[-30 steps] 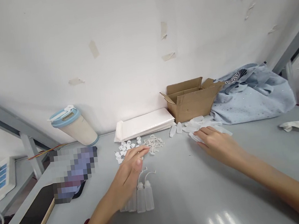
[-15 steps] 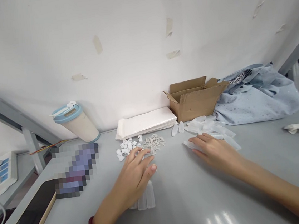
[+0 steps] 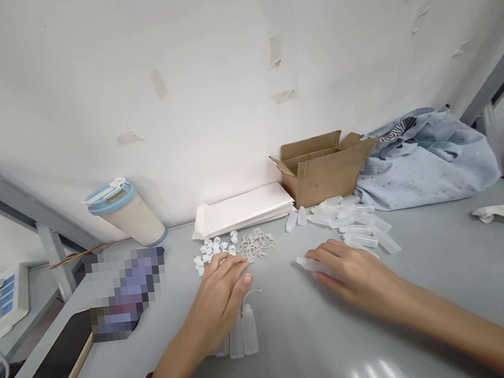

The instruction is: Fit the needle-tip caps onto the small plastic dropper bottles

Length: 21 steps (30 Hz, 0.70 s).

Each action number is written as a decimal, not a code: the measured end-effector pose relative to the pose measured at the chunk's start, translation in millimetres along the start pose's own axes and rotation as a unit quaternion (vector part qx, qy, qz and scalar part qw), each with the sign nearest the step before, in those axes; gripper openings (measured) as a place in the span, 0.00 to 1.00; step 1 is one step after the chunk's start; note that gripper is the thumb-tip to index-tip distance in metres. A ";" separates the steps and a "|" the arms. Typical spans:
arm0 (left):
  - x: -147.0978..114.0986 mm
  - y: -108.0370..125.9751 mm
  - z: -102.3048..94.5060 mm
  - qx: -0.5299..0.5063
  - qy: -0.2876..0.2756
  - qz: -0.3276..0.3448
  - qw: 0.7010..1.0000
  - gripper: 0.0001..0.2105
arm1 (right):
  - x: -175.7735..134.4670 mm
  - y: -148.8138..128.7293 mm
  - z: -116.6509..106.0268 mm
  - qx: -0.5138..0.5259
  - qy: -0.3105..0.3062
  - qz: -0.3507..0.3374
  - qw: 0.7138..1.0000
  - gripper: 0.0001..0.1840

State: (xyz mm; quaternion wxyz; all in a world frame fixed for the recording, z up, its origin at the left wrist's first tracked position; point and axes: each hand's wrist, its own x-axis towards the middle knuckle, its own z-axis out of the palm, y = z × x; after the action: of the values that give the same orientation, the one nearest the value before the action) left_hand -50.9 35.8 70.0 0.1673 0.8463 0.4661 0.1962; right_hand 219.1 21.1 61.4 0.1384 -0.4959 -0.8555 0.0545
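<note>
One slim, translucent plastic bottle [image 3: 304,262] is gripped in the fingers of the right hand [image 3: 350,269], which cover much of it. At least three similar bottles [image 3: 249,332] lie in a row, partly hidden by the left hand [image 3: 222,292]; its fingers are loosely bent, and whether they hold something I cannot tell. Small white plastic pieces [image 3: 215,246] and thin pale tubes [image 3: 258,243], too overlapped for counting, lie nearby. One brown cardboard box [image 3: 330,179] stands behind.
</note>
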 end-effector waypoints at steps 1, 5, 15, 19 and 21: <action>-0.3 -1.3 0.9 -0.002 0.003 -0.003 1.000 0.18 | 0.0 -0.5 0.6 0.004 -0.001 -0.002 1.000 0.12; -1.8 -6.9 5.0 0.018 0.019 -0.016 1.000 0.17 | -0.4 -1.8 2.9 0.014 -0.012 -0.005 1.000 0.12; -5.3 -0.2 10.1 0.066 -0.027 0.035 0.997 0.17 | -0.6 -4.6 4.3 0.022 -0.020 -0.012 0.999 0.12; -4.5 1.8 10.9 0.073 -0.045 0.026 0.996 0.18 | -0.9 -6.5 4.5 0.028 -0.024 -0.012 0.999 0.11; -4.0 2.8 10.2 0.068 -0.047 0.022 0.996 0.18 | -0.8 -7.5 4.4 0.032 -0.029 -0.011 0.999 0.11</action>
State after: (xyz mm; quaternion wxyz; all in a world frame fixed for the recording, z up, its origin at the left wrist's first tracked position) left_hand -45.8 29.9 61.8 0.1263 0.8743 0.4510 0.1276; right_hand 212.0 16.8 58.8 0.1302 -0.4800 -0.8624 0.0943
